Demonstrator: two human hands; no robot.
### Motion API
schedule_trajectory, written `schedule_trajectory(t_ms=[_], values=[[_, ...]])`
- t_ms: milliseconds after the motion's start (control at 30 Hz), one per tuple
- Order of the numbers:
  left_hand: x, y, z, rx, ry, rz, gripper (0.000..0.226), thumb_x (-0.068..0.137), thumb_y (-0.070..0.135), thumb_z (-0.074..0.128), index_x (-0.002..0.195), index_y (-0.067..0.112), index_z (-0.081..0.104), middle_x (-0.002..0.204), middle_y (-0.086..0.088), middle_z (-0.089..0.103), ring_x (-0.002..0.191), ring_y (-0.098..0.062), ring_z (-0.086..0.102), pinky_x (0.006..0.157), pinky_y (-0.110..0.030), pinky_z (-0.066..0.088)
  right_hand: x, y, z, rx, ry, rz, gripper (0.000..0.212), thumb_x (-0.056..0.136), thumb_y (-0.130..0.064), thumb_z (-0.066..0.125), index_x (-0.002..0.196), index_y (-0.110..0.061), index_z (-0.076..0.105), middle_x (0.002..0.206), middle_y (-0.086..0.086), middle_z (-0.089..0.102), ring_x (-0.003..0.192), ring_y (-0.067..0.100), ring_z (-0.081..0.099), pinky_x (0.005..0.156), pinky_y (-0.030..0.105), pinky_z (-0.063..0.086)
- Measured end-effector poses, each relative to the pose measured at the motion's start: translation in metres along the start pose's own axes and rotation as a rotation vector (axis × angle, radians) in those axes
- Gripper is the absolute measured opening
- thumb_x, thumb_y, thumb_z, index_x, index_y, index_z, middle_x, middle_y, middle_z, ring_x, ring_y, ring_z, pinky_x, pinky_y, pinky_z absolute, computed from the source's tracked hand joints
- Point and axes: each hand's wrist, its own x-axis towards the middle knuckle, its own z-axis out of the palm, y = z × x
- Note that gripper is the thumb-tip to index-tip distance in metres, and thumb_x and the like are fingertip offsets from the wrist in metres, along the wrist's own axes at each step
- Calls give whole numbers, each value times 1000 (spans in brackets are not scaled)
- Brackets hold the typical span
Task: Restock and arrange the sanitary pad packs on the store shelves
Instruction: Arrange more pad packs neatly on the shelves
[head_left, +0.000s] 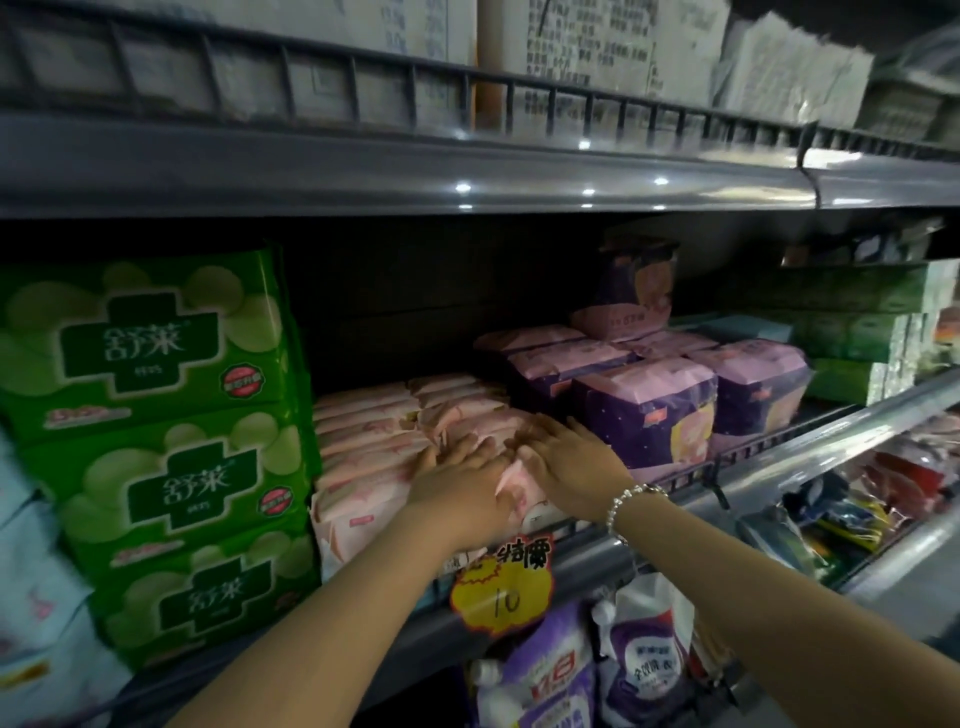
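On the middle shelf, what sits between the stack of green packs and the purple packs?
In the head view, rows of pink packs fill the stretch between the green packs and the purple packs. Both the left hand and right hand rest on them.

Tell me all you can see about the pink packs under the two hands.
The pink packs are thin, soft-looking plastic packages, pale pink with white. They lie stacked in rows on the middle shelf, between the green packs and the purple packs. The left hand and right hand rest flat on the front ones, fingers straight.

Bare forearms; beaded silver bracelet (631, 506) on right wrist.
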Motion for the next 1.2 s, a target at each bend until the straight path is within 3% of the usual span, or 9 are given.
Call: schedule_trajectory(t_ms=[67,167,267,467,567,700,967,1100,1200], values=[[-7,3,-3,-5,51,-8,60,100,51,25,154,30,10,162,4,2,149,-16,0,118,-41,6,-4,-1,-9,-32,-58,10,60,99,-45,3,148,-26,31,157,-5,25,147,14,11,118,35,3],[-25,5,-8,-74,184,-49,59,101,49,26,154,30,10,162,1,3,149,-19,4,118,-39,7,-17,-16,-21,-13,17,26,90,75,-55,-17,152,-25,19,160,-5,16,148,14,7,118,32,-1],[-55,-2,-14,-186,354,-88,54,102,41,26,153,31,13,162,4,3,149,-15,5,119,-38,6,-42,-46,-29,104,123,32,90,73,-54,-17,153,-26,11,160,-7,12,148,13,0,115,26,-10],[-165,-27,0,-398,544,-204,51,101,31,36,150,22,26,156,-1,29,143,-20,26,114,-37,21,-96,-144,-29,337,229,-114,70,92,-57,0,151,-26,20,156,-11,19,147,10,6,115,21,-8],[-228,-44,16,-454,600,-314,47,101,30,39,146,17,37,151,-5,37,138,-23,35,110,-39,29,-129,-206,-16,496,219,-127,82,88,-67,-5,150,-24,28,155,-7,27,146,10,14,118,26,7],[-316,-63,48,-620,604,-455,44,101,32,39,144,20,40,145,-2,43,131,-22,44,108,-42,37,-180,-280,10,608,100,-146,75,90,-69,16,148,-24,33,151,-4,39,143,12,27,114,29,22],[-461,-85,150,-829,592,-680,32,100,19,43,130,13,55,119,2,59,96,-7,52,77,-13,38,-275,-392,87,751,-7,-99,41,98,-38,48,137,-29,49,126,3,61,115,20,55,88,28,43],[-510,-94,210,-854,574,-824,28,98,14,47,123,12,60,115,-5,62,93,-10,53,77,-16,35,-313,-439,131,809,-161,-96,60,87,-60,35,134,-28,53,122,4,63,114,22,56,90,31,44],[-537,-103,254,-936,518,-929,29,97,13,48,122,7,60,110,-9,63,99,-22,58,85,-28,43,-337,-464,169,808,-301,-80,41,96,-40,49,135,-28,52,121,5,63,115,21,54,92,27,40]])
